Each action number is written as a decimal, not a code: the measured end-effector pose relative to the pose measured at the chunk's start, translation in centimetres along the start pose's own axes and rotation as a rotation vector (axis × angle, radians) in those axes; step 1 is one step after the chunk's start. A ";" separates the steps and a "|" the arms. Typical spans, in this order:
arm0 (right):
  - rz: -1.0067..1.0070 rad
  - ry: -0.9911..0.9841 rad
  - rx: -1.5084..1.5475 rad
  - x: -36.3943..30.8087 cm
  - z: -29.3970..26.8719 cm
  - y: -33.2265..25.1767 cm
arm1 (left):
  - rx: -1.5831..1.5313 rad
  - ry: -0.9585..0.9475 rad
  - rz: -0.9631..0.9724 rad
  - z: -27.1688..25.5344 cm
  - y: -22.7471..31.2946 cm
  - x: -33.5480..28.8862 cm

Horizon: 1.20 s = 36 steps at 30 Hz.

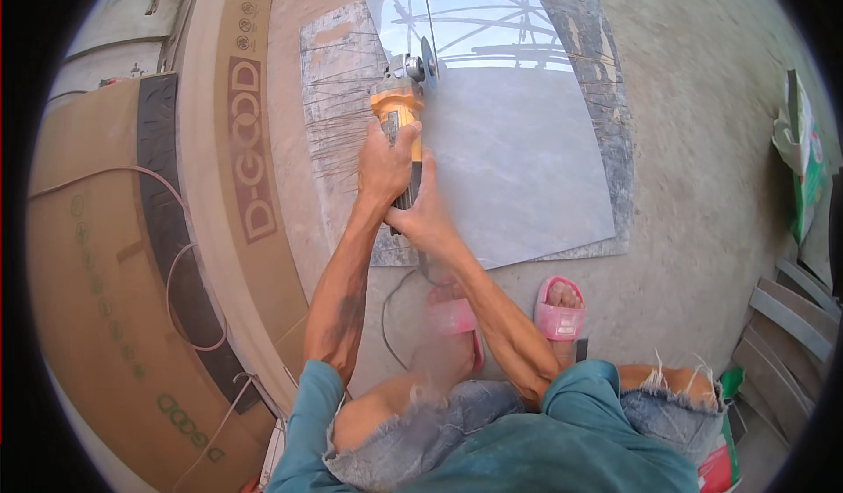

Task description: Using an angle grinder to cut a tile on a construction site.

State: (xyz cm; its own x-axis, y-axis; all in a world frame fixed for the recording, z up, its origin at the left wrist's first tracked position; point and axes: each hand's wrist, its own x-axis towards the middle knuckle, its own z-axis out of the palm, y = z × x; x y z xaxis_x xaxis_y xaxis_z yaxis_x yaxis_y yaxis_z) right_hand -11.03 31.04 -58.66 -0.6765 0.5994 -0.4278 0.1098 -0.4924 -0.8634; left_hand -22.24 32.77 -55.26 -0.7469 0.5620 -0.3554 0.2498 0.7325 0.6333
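My left hand [386, 166] wraps round the yellow front body of an angle grinder [397, 105]. Behind it, my right hand [428, 219] grips the dark rear of the same tool. The grinder's round cutting disc [428, 59] stands on edge at the left part of a glossy grey tile [522, 164]. From the disc a thin dark line runs to the tile's far edge. Under the tile lies a worn, scored board [338, 98]. Pale dust blurs the area below the disc and near my legs; whether the disc spins cannot be told.
Long brown cardboard boxes [250, 142] lie along the left, with a pale cord [171, 295] looped over one. A dark power cable [386, 317] trails by my pink slippers [560, 322]. At right are a green-and-white bag [801, 159] and stacked grey strips [781, 344].
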 end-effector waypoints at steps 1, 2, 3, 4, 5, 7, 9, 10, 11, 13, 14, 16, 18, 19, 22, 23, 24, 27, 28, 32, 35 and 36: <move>-0.052 0.034 -0.043 0.1 0.0 -0.1 | 0.000 0.005 0.000 0.0 0.2 0.0; -0.054 0.030 -0.042 0.2 -0.2 -0.2 | 0.014 0.010 -0.020 0.1 0.4 0.0; -0.033 0.011 0.020 0.3 -0.4 -0.3 | 0.027 0.014 -0.040 0.1 0.6 0.0; -0.010 -0.008 0.083 0.2 -0.4 -0.6 | 0.029 0.016 -0.040 0.1 0.6 -0.1; -0.011 -0.010 0.084 0.2 -0.6 -0.9 | 0.040 0.011 -0.045 0.1 0.7 0.0; 0.048 -0.040 0.069 0.1 -0.7 -1.4 | 0.051 0.013 -0.050 0.1 0.4 0.2; 0.011 -0.029 0.060 0.0 -0.6 -1.3 | 0.027 0.008 -0.029 0.1 -0.3 0.4; -0.017 -0.007 0.046 0.0 -0.7 -1.1 | 0.023 0.007 -0.030 0.3 0.0 0.3; -0.017 -0.007 0.042 0.0 -0.9 -0.9 | 0.035 0.014 -0.035 0.4 0.3 0.1; -0.001 -0.006 0.029 0.1 -0.9 -1.0 | 0.046 0.025 -0.045 0.4 0.7 -0.1; 0.001 -0.012 0.028 0.0 -1.0 -1.3 | 0.042 0.012 -0.052 0.3 0.7 -0.1; 0.078 -0.035 0.063 -0.1 -1.2 -1.9 | 0.036 -0.002 -0.060 0.2 0.9 -0.1; 0.011 -0.002 0.034 0.2 -1.0 -0.9 | 0.037 -0.008 -0.056 0.3 1.3 -0.1; -0.055 0.026 0.008 0.4 -0.9 -0.9 | 0.036 -0.006 -0.057 0.3 1.3 0.0; 0.005 -0.014 0.061 0.8 -1.0 -1.1 | 0.020 -0.018 -0.048 0.2 1.1 0.6; 0.002 -0.020 0.062 1.1 -1.0 -1.4 | 0.078 -0.013 -0.023 0.1 0.8 1.0; -0.016 -0.018 0.060 1.3 -0.9 -1.7 | 0.137 -0.008 0.002 0.0 0.6 1.5; -0.055 0.002 0.070 2.6 -1.5 -1.3 | 0.115 -0.042 -0.011 0.7 1.3 2.7; -0.080 0.002 0.088 2.9 -1.5 -1.3 | 0.118 -0.046 -0.011 0.8 1.5 3.0; -0.006 -0.016 0.070 3.1 -1.9 -1.7 | 0.208 -0.034 -0.022 1.0 1.5 3.7; 0.047 -0.045 0.054 2.9 -2.2 -1.5 | 0.219 -0.034 -0.039 1.2 1.3 3.6; 0.022 -0.023 0.046 2.8 -2.0 -1.2 | 0.197 -0.031 -0.056 1.3 1.4 3.5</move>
State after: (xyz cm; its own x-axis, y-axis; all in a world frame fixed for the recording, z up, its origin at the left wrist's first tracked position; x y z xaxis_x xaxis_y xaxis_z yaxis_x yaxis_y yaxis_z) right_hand -11.61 34.59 -59.33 -0.6908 0.5741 -0.4396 0.0915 -0.5337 -0.8407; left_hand -23.70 36.24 -56.55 -0.7444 0.5274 -0.4095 0.3265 0.8224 0.4659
